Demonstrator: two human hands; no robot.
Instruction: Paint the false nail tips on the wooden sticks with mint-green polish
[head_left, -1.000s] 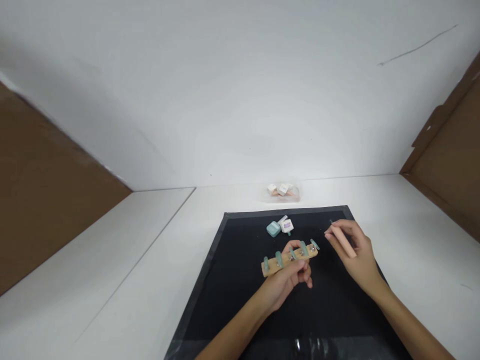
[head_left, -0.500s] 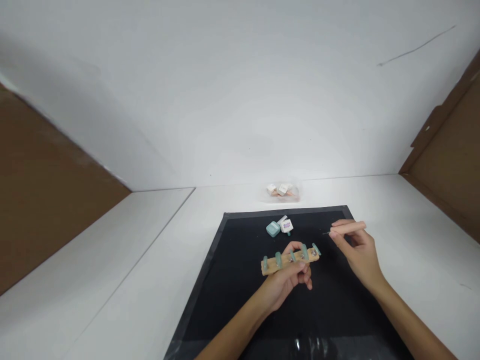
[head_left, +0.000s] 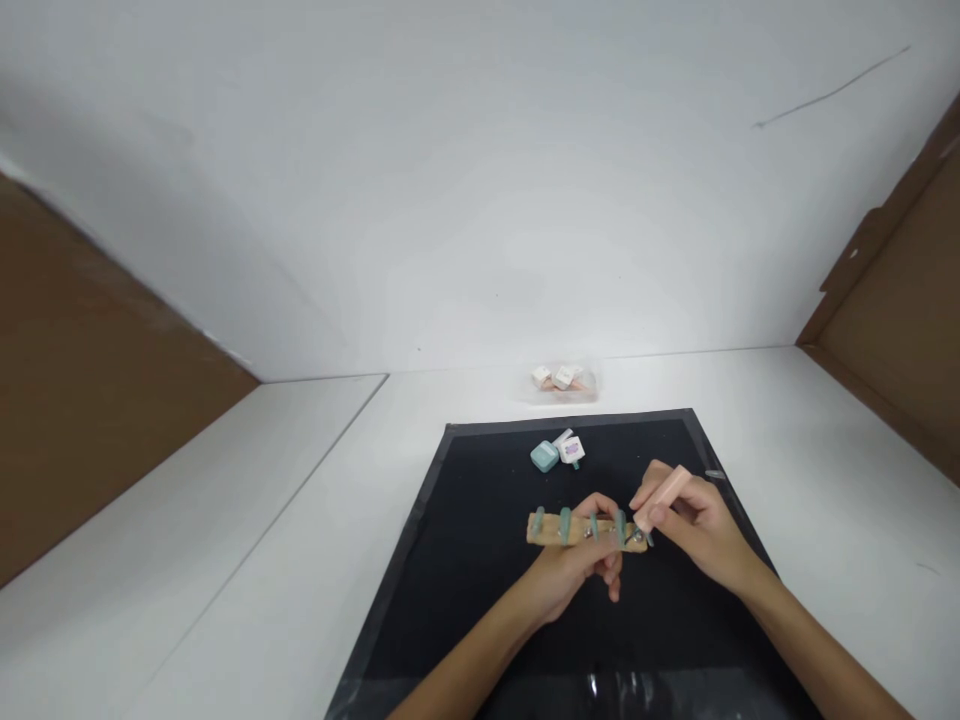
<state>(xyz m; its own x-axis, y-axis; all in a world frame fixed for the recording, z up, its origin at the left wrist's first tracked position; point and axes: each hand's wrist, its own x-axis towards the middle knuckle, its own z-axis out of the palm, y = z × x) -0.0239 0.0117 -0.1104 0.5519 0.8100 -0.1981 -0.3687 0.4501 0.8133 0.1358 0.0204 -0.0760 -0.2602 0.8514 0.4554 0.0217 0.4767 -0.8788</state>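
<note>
Pink handle [head_left: 666, 492] tight in right hand [head_left: 694, 520], wooden strip [head_left: 551, 530] tight in left hand [head_left: 581, 562], thin dark tip [head_left: 631, 537] indistinct

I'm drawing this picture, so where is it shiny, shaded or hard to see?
In the head view, white glints low on the black mat; grey shading on the wall, upper left; the clear tub fades into the white table; tiny details on the wooden strip look fuzzy.

We can read no letters or numbers anywhere. We see a purple mark on the small white block-shaped object [head_left: 572, 450] and faint marks on the white cube-shaped pieces [head_left: 564, 377] in the clear plastic tray [head_left: 562, 397], all too small to decipher.
</note>
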